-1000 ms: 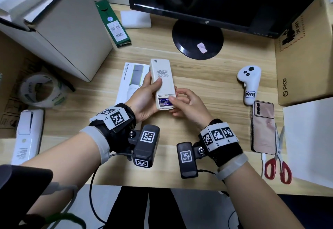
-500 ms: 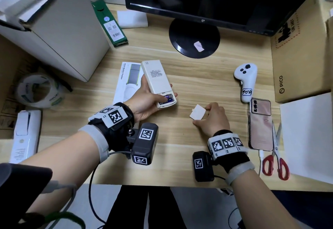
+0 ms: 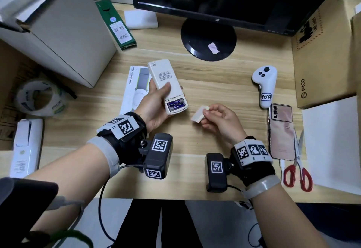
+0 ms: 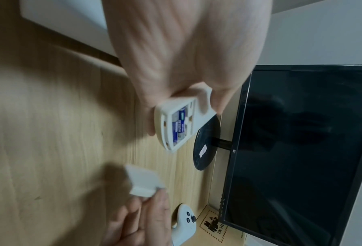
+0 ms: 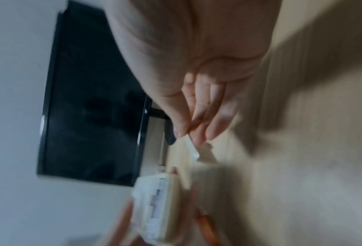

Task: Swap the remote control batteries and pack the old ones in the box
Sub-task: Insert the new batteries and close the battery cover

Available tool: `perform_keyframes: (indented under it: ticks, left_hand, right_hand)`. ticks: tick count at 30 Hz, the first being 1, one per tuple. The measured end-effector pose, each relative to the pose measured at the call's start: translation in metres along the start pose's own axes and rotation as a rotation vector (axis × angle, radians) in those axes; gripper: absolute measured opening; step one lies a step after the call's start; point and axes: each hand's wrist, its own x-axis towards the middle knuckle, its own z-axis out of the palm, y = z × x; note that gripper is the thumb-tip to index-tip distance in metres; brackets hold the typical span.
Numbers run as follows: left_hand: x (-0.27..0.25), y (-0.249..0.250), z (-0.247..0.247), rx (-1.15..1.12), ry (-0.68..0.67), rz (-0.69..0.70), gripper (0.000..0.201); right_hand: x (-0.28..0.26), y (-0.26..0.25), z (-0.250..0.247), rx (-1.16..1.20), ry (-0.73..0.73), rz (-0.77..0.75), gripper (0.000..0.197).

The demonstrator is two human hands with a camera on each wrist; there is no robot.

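Your left hand (image 3: pixel 154 109) wraps the remote (image 3: pixel 166 83) back-up, thumb across its middle; two batteries (image 3: pixel 175 104) sit exposed just below that grip. Your right hand (image 3: pixel 220 122) pinches the loose cover (image 3: pixel 200 113) by one edge, above the desk (image 3: pixel 214 83). Batteries look small, smooth, likely slippery: pry at an end, then take each round its middle. Cover is thin, probably light; set it close by.
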Motion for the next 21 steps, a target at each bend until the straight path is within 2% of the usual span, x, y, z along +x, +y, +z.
perform_keyframes:
  ticks: [2,4,7,14,21]
  left_hand:
    - [0.0,0.001,-0.001,0.045,0.005,-0.004,0.021]
    - [0.0,0.001,-0.001,0.104,-0.003,0.001,0.022]
    - [0.001,0.001,-0.002,0.091,0.004,0.0,0.027]
    - [-0.002,0.0,-0.001,0.022,-0.022,-0.039,0.022]
    - [-0.004,0.003,-0.003,0.035,-0.037,-0.046,0.021]
  right_hand:
    - [-0.005,-0.009,0.006,0.14,-0.121,0.019,0.016]
    - [-0.008,-0.015,0.01,0.232,-0.213,0.04,0.018]
    - [-0.01,-0.02,0.016,0.299,-0.273,0.047,0.019]
    - [-0.004,-0.015,0.029,-0.008,-0.12,-0.009,0.019]
    - [-0.005,-0.014,0.033,0.008,-0.133,-0.051,0.015]
